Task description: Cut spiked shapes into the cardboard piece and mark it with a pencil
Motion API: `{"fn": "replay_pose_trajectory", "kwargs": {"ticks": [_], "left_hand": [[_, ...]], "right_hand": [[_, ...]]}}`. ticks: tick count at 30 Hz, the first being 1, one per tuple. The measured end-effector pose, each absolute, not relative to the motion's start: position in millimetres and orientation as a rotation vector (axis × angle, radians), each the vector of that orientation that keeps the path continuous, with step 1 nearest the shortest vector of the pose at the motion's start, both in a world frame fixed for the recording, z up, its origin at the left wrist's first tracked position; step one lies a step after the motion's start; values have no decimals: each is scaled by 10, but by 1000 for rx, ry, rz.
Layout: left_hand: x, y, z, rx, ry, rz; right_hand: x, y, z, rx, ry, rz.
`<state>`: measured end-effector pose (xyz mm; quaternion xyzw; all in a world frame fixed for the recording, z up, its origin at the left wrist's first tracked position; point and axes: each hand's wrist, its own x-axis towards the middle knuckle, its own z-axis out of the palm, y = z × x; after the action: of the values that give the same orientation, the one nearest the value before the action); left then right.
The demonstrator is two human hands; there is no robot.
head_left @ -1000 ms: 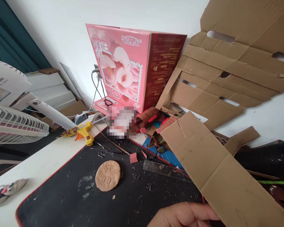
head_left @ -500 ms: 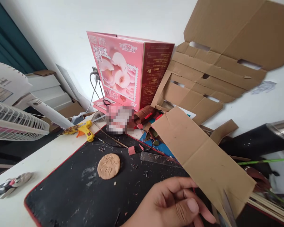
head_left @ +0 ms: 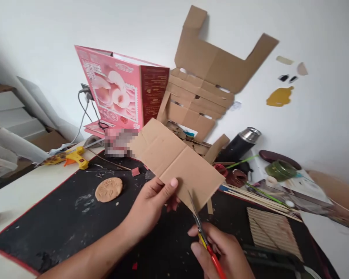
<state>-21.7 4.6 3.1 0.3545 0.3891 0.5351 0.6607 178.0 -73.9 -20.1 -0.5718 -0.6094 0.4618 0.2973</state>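
My left hand [head_left: 154, 201] grips a flat rectangle of brown cardboard [head_left: 174, 155] by its near edge, thumb on top and fingers underneath. A fold line crosses the cardboard near its middle. My right hand [head_left: 221, 250] is closed around the red and yellow handles of a pair of scissors [head_left: 200, 226]. One scissor blade lies over the cardboard's near right part, so the edge sits between the blades. Left of my hands, a round tan clay disc [head_left: 109, 189] with marks pressed into it rests on the black mat [head_left: 66, 221].
A yellow glue gun [head_left: 75, 157] lies at the mat's left edge. Behind stand a pink box [head_left: 113, 89] and a large cut cardboard sheet [head_left: 203, 81]. On the right are a black thermos [head_left: 237, 145], a green jar [head_left: 280, 169], wooden sticks [head_left: 258, 199] and corrugated cardboard [head_left: 273, 232].
My view has swung right, bringing the thermos and jars into sight. My right hand with the scissors now shows fully. The left thumb now presses on top of the cardboard.
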Motion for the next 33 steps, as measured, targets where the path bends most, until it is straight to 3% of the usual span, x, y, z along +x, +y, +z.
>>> {"fn": "replay_pose_trajectory", "kwargs": {"ticks": [7,33], "left_hand": [[-194,18,134,979,937,1262],[-136,-9,138,1033,908,1315]], "right_hand": [[1814,-722,-123,-1432,-1635,1337],[1756,-692,-213,-1482,-1693,1135]]}}
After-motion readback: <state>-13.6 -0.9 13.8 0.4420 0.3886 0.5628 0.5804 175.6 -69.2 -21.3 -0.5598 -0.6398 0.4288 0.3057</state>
